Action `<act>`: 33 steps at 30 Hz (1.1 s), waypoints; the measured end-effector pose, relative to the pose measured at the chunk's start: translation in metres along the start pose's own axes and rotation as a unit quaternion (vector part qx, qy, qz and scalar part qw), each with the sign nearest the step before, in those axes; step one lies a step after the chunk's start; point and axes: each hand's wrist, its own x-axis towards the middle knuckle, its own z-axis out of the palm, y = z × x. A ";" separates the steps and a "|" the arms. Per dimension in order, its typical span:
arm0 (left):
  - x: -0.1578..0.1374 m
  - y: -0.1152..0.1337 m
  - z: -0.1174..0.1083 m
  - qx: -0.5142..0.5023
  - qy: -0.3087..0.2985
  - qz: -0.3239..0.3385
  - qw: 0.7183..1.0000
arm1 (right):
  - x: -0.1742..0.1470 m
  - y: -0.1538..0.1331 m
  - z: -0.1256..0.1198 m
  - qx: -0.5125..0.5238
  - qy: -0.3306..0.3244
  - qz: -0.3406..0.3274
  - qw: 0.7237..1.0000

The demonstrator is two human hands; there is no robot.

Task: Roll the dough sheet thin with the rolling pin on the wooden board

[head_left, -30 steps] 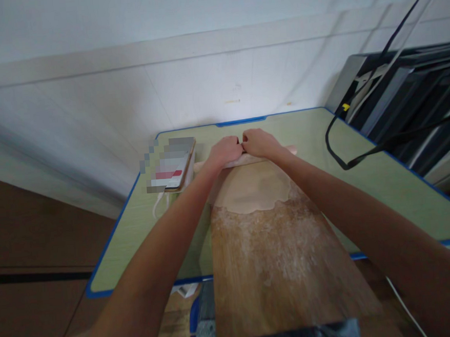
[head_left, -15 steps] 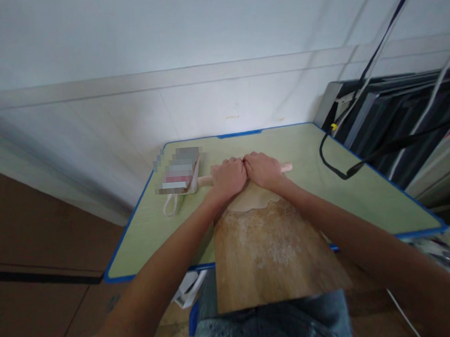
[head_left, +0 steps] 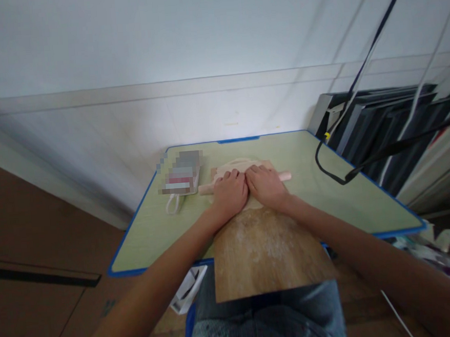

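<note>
While the left hand (head_left: 231,191) and the right hand (head_left: 267,186) lie side by side, thumbs close together, both rest palm down across a wooden rolling pin (head_left: 206,190), whose ends stick out past the outer side of each. Whether the fingers close around the pin cannot be told, since their undersides are hidden. Beneath the hands, a flat sheet of dough (head_left: 240,163) spreads over a floured wooden board (head_left: 269,252), which runs from under them toward the person. A second ago the hands and pin were at the dough's far edge, with the sheet on their near side; now they are drawn back, and dough shows beyond the fingertips. Left of the left hand, the blurred phone (head_left: 181,174) stays put.
</note>
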 end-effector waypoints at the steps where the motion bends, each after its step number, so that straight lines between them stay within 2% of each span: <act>1: 0.005 -0.002 0.000 -0.001 -0.003 -0.004 1.000 | 0.005 0.002 0.001 0.001 0.001 0.001 1.000; 13: 0.077 -0.038 0.013 -0.061 -0.074 -0.062 0.993 | 0.082 0.029 0.015 0.067 -0.044 0.048 0.996; 19: 0.100 -0.050 0.023 -0.081 -0.079 -0.111 0.987 | 0.109 0.040 0.028 0.088 -0.063 0.064 0.992; 26: 0.111 -0.060 0.032 -0.096 -0.093 -0.116 0.984 | 0.118 0.043 0.033 0.100 -0.091 0.082 0.987; 33: 0.101 -0.051 0.025 -0.062 -0.088 -0.120 0.987 | 0.109 0.038 0.028 0.094 -0.105 0.076 0.987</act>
